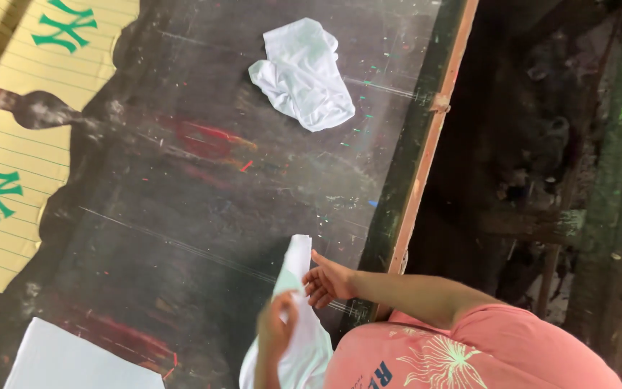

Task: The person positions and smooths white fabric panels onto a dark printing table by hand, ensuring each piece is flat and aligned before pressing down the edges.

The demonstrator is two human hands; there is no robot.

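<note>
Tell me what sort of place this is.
Probably a cloth-printing workshop: a long dark table flecked and smeared with paint, yellow striped fabric with green emblems laid along it, and white cloth pieces waiting on top.

One head camera looks steeply down, close above the dark table (203, 194).
</note>
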